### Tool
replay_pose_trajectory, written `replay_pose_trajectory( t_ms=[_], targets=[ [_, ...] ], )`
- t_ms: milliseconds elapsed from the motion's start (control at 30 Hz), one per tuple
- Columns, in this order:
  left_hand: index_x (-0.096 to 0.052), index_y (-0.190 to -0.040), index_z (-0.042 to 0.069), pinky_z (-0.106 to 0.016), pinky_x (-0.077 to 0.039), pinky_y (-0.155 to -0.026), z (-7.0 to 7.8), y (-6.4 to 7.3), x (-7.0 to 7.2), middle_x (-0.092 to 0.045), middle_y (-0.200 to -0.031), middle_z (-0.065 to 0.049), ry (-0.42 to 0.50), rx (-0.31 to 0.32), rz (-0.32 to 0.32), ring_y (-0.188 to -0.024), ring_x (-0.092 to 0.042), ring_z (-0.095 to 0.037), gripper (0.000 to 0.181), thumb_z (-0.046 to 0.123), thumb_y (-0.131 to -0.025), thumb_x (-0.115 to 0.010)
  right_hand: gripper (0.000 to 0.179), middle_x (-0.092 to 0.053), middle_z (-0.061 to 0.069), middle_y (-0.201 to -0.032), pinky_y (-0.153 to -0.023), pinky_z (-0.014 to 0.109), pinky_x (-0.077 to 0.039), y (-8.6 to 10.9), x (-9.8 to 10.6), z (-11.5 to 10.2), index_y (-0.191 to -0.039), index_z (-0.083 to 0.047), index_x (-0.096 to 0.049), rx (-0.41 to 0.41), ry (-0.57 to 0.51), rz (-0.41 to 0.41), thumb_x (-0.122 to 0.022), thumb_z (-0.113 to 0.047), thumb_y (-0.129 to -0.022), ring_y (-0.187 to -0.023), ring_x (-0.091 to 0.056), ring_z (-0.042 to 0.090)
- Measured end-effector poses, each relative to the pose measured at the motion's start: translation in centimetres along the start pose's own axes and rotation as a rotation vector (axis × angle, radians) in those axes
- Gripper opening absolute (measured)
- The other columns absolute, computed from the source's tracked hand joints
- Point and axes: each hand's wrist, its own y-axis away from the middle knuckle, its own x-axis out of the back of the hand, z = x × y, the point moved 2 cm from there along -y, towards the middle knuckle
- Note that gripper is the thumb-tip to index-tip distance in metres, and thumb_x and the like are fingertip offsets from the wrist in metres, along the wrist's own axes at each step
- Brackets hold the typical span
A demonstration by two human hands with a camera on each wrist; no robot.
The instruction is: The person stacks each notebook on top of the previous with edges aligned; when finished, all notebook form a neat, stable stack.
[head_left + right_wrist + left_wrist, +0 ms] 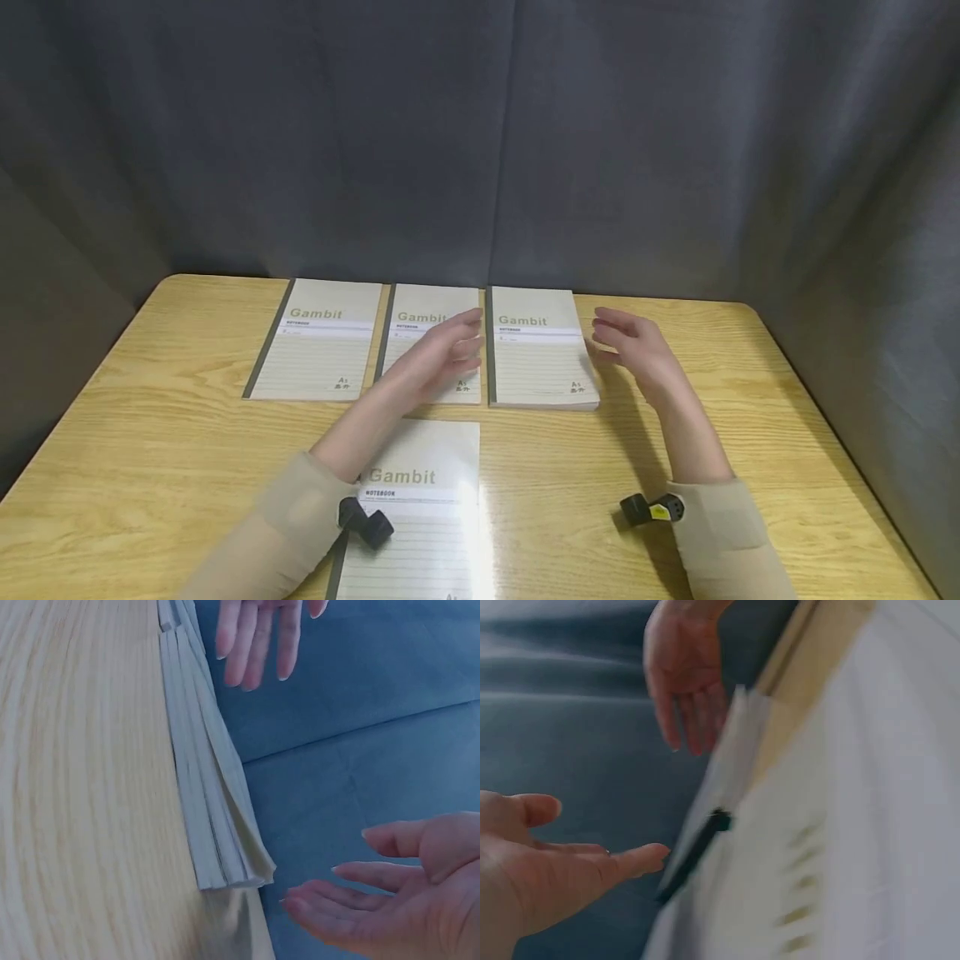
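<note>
L hand point(442, 354): released, fingers extended, grasping nothing, positioned over the mid. notebook point(401, 342), fingertips just beside the dark spine of the RH notebook stack point(540, 367). R hand point(633, 350): likewise released, nothing held, fingertips just beside the stack's opp. edge. Stack lies flat btwn the hands, at the far side of the wood table point(555, 500). From above, mainly its top cover shows; R wrist view adds the page edges, i.e. several layers, w/ a gap below the uppermost. L wrist view gives the spine end close up, lettering blurred. Only head view shows the L notebook point(315, 342) at row's end and the near notebook point(427, 521), partly under the L forearm. Grey curtain point(480, 150) behind. Markings, ea. back-row cover: "Gambit" in gold, "NOTEBOOK" below; bottom R corner "A5" plus small characters, illegible from here.
</note>
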Motion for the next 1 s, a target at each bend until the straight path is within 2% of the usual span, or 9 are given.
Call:
replay_pose_trajectory(
  t_ms=[67, 200, 300, 400, 567, 667, 767, 900, 1000],
  targets=[
    [-0.026, -0.164, 0.016, -0.040, -0.040, -0.125, 0.9, 0.9, 0.9, -0.026, -0.172, -0.009, -0.009, -0.032, 0.017, -0.154, -0.039, -0.030, 0.060, 0.029, -0.108, -0.042, 0.056, -0.038, 0.025, -0.163, -0.120, 0.045, -0.047, 0.2, -0.1, -0.4, -0.160, 0.000, -0.032, 0.031, -0.040, 0.033, -0.046, -0.019, -0.110, -0.147, -0.045, 0.037],
    [-0.028, -0.163, 0.015, -0.042, -0.043, -0.123, 2.4, 3.0, 2.8, -0.035, -0.168, -0.010, -0.025, -0.102, 0.046, -0.146, -0.050, -0.032, 0.057, 0.026, -0.109, -0.042, 0.055, -0.043, 0.024, -0.158, -0.106, 0.027, -0.057, 1.0, -0.6, -1.1, -0.158, -0.002, -0.037, 0.069, -0.122, 0.062, -0.048, -0.025, -0.110, -0.132, -0.060, 0.023],
    [-0.029, -0.163, 0.014, -0.044, -0.046, -0.121, 2.8, 4.7, 4.1, -0.040, -0.165, -0.011, -0.077, -0.113, 0.069, -0.143, -0.054, -0.033, 0.056, 0.025, -0.109, -0.042, 0.053, -0.046, 0.025, -0.154, -0.101, 0.026, -0.059, 1.9, -1.6, -1.4, -0.156, -0.003, -0.040, 0.087, -0.177, 0.032, -0.049, -0.028, -0.110, -0.123, -0.066, 0.016],
    [-0.030, -0.162, 0.013, -0.045, -0.047, -0.120, 2.6, 6.3, 5.2, -0.042, -0.163, -0.012, -0.178, -0.078, 0.089, -0.142, -0.054, -0.033, 0.057, 0.027, -0.109, -0.043, 0.053, -0.047, 0.027, -0.152, -0.100, 0.030, -0.061, 2.9, -3.3, -1.4, -0.154, -0.003, -0.042, 0.076, -0.232, -0.037, -0.050, -0.030, -0.109, -0.122, -0.068, 0.019],
    [-0.029, -0.162, 0.010, -0.050, -0.046, -0.119, 1.3, 8.9, 6.7, -0.041, -0.164, -0.016, -0.345, -0.008, 0.084, -0.145, -0.050, -0.035, 0.061, 0.035, -0.109, -0.044, 0.049, -0.050, 0.028, -0.147, -0.103, 0.039, -0.060, 4.7, -6.7, -1.8, -0.152, -0.002, -0.043, 0.057, -0.296, -0.180, -0.049, -0.027, -0.110, -0.126, -0.066, 0.030],
    [-0.027, -0.162, 0.007, -0.051, -0.047, -0.118, 0.1, 10.4, 7.3, -0.040, -0.163, -0.020, -0.375, 0.030, 0.075, -0.147, -0.047, -0.039, 0.063, 0.034, -0.109, -0.045, 0.051, -0.049, 0.027, -0.147, -0.109, 0.048, -0.056, 6.0, -8.7, -1.7, -0.152, -0.001, -0.040, 0.037, -0.323, -0.260, -0.049, -0.026, -0.109, -0.133, -0.060, 0.039],
    [-0.026, -0.162, 0.005, -0.051, -0.049, -0.117, -0.9, 11.4, 7.6, -0.039, -0.162, -0.025, -0.380, 0.064, 0.067, -0.148, -0.043, -0.043, 0.062, 0.033, -0.109, -0.044, 0.054, -0.045, 0.028, -0.151, -0.111, 0.052, -0.054, 7.4, -10.1, -1.1, -0.154, 0.000, -0.037, -0.017, -0.336, -0.309, -0.050, -0.027, -0.109, -0.140, -0.051, 0.043],
    [-0.028, -0.161, 0.003, -0.048, -0.055, -0.110, -1.6, 12.3, 7.9, -0.039, -0.161, -0.028, -0.402, 0.099, 0.073, -0.147, -0.044, -0.046, 0.061, 0.034, -0.111, -0.041, 0.056, -0.042, 0.028, -0.155, -0.111, 0.053, -0.053, 8.7, -11.3, -0.4, -0.154, 0.000, -0.036, -0.090, -0.362, -0.322, -0.051, -0.027, -0.107, -0.145, -0.045, 0.044],
    [-0.028, -0.161, 0.001, -0.045, -0.060, -0.103, -1.8, 12.6, 8.0, -0.038, -0.161, -0.030, -0.383, 0.117, 0.067, -0.146, -0.043, -0.047, 0.062, 0.036, -0.111, -0.041, 0.059, -0.037, 0.027, -0.160, -0.111, 0.053, -0.053, 9.3, -11.7, -0.2, -0.156, -0.002, -0.034, -0.126, -0.385, -0.321, -0.053, -0.029, -0.107, -0.148, -0.040, 0.045]
  ],
)
